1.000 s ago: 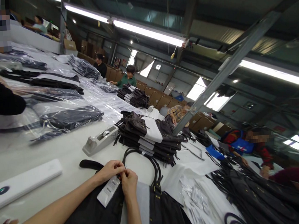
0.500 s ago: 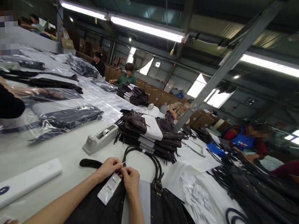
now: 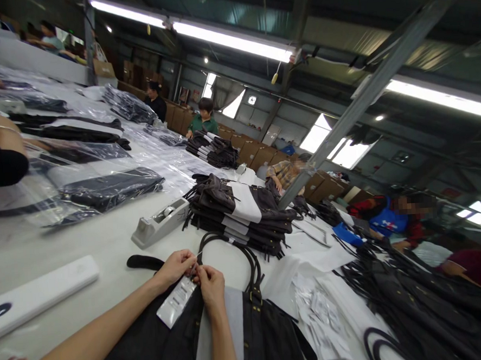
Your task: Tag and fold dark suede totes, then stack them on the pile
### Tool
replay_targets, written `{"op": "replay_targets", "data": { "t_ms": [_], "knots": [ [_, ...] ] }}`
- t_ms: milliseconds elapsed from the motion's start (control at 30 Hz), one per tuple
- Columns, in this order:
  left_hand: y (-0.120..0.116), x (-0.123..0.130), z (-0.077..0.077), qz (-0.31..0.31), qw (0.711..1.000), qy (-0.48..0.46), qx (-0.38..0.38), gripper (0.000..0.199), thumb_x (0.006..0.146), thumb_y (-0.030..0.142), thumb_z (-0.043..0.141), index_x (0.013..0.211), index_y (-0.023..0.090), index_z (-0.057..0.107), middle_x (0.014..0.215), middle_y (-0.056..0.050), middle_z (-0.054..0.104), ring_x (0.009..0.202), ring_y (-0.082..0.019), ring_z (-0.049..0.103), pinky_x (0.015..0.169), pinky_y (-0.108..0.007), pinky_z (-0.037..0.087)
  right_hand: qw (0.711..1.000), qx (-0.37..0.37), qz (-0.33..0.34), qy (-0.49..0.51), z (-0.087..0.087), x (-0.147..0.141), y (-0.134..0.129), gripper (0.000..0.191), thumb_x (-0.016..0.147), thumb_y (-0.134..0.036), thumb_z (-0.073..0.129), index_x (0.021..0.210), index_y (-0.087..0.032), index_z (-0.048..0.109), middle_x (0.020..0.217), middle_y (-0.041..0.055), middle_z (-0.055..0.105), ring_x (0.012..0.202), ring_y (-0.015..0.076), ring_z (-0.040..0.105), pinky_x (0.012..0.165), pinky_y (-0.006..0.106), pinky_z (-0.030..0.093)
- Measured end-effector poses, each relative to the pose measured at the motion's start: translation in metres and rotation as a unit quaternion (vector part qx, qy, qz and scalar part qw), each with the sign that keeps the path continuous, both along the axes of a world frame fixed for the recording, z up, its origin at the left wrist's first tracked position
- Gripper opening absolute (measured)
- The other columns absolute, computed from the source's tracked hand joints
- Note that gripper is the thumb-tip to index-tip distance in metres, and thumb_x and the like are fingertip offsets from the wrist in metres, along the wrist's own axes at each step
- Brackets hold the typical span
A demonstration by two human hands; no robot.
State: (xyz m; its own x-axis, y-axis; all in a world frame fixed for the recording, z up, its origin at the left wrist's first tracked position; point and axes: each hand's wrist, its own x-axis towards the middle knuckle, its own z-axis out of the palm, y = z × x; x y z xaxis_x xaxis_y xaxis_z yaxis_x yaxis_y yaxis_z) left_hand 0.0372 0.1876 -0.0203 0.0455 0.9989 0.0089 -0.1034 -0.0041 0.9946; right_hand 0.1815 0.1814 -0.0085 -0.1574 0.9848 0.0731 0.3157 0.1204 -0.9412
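Observation:
A black bag (image 3: 164, 342) with a white paper band (image 3: 202, 350) round it lies on the table in front of me. Over its top edge, my left hand (image 3: 176, 270) and my right hand (image 3: 212, 287) meet, fingertips pinched together beside the base of the bag's handle (image 3: 251, 263). Between them runs a thin string, and both hands seem to grip it; its ends are too small to make out. From there a hang tag in a clear sleeve (image 3: 177, 302) dangles against the black cloth.
Beyond the bag stand a tape dispenser (image 3: 159, 223) and a stack of black bags (image 3: 242, 212). A long white device (image 3: 44, 295) lies at left. Loose tags (image 3: 319, 311) and more black bags (image 3: 427, 299) are at right. A co-worker's arm (image 3: 2, 151) reaches in at far left.
My hands have barely moved, still pinched together at the string, more of which shows between the fingers. At far left, the co-worker's arm has lifted and pulled back.

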Motion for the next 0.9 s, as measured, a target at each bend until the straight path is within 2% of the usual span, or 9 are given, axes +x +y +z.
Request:
{"op": "replay_targets", "data": {
  "t_ms": [167,300,367,500,633,700,767,833,900],
  "knots": [
    [0.000,0.000,0.001,-0.006,1.000,-0.006,0.002,0.032,0.074,0.046,0.061,0.073,0.015,0.056,0.056,0.003,0.055,0.050,-0.010,0.046,0.050,-0.021,0.035,0.998,0.030,0.013,-0.046,0.004,-0.003,-0.003,0.022,0.076,-0.031,0.055,0.069,-0.016,0.070,0.062,0.0011,0.064,0.061,0.0140,0.054,0.058,0.022,0.040],
    [-0.002,-0.001,0.005,-0.008,1.000,-0.005,0.004,0.029,0.075,0.043,0.060,0.075,0.014,0.056,0.062,0.002,0.060,0.052,-0.009,0.048,0.052,-0.021,0.037,0.997,0.041,-0.004,-0.070,0.005,-0.005,-0.004,0.024,0.076,-0.032,0.054,0.064,-0.016,0.067,0.060,0.0009,0.062,0.061,0.0143,0.053,0.058,0.023,0.039],
    [-0.004,-0.002,0.006,-0.015,1.000,-0.007,-0.008,0.029,0.073,0.040,0.064,0.084,0.014,0.057,0.064,0.002,0.062,0.055,-0.010,0.052,0.054,-0.022,0.040,0.998,0.033,-0.010,-0.060,0.005,-0.005,-0.004,0.025,0.077,-0.031,0.052,0.063,-0.016,0.066,0.060,0.0009,0.062,0.060,0.0141,0.053,0.059,0.023,0.039],
    [-0.008,-0.003,0.005,-0.040,0.999,-0.021,-0.023,0.052,0.063,0.030,0.073,0.108,0.014,0.054,0.071,0.001,0.067,0.065,-0.015,0.061,0.064,-0.025,0.046,0.999,0.014,-0.018,-0.042,0.002,-0.003,-0.001,0.022,0.075,-0.030,0.052,0.064,-0.017,0.065,0.059,0.0006,0.062,0.059,0.0142,0.054,0.059,0.023,0.041],
    [-0.008,-0.002,0.001,0.000,1.000,-0.007,-0.002,0.038,0.070,0.034,0.064,0.099,0.012,0.059,0.070,-0.002,0.067,0.065,-0.016,0.062,0.066,-0.026,0.046,0.999,-0.006,-0.046,-0.006,-0.009,-0.001,0.004,0.022,0.077,-0.034,0.050,0.068,-0.017,0.062,0.059,0.0011,0.062,0.055,0.0146,0.055,0.057,0.024,0.043],
    [-0.007,-0.002,0.002,0.005,0.999,0.045,0.005,0.037,0.074,0.037,0.057,0.101,0.012,0.060,0.070,-0.002,0.066,0.066,-0.015,0.061,0.066,-0.026,0.046,0.998,-0.017,-0.057,0.013,-0.014,-0.001,0.006,0.023,0.077,-0.036,0.049,0.071,-0.017,0.061,0.058,0.0011,0.062,0.054,0.0148,0.056,0.055,0.024,0.044],
    [-0.005,-0.004,0.004,-0.002,0.992,0.129,0.004,0.038,0.073,0.037,0.055,0.101,0.013,0.062,0.065,0.001,0.062,0.061,-0.014,0.057,0.060,-0.024,0.042,0.998,-0.022,-0.062,0.021,-0.016,-0.001,0.006,0.024,0.078,-0.037,0.049,0.073,-0.017,0.060,0.057,0.0007,0.061,0.053,0.0147,0.056,0.054,0.024,0.045],
    [-0.002,-0.006,0.009,-0.002,0.980,0.200,0.002,0.029,0.067,0.035,0.058,0.086,0.014,0.067,0.057,0.003,0.056,0.057,-0.013,0.052,0.055,-0.023,0.036,0.998,-0.011,-0.055,0.010,-0.015,-0.001,0.005,0.024,0.079,-0.036,0.048,0.074,-0.017,0.060,0.058,0.0004,0.060,0.053,0.0143,0.056,0.055,0.024,0.045],
    [0.000,-0.010,0.014,0.009,0.974,0.226,0.000,0.019,0.064,0.034,0.061,0.065,0.015,0.065,0.053,0.002,0.053,0.057,-0.014,0.049,0.054,-0.023,0.031,1.000,0.007,-0.027,-0.014,-0.010,0.000,0.002,0.021,0.079,-0.032,0.047,0.076,-0.017,0.062,0.059,0.0004,0.061,0.056,0.0140,0.056,0.057,0.023,0.045]
  ]
}}
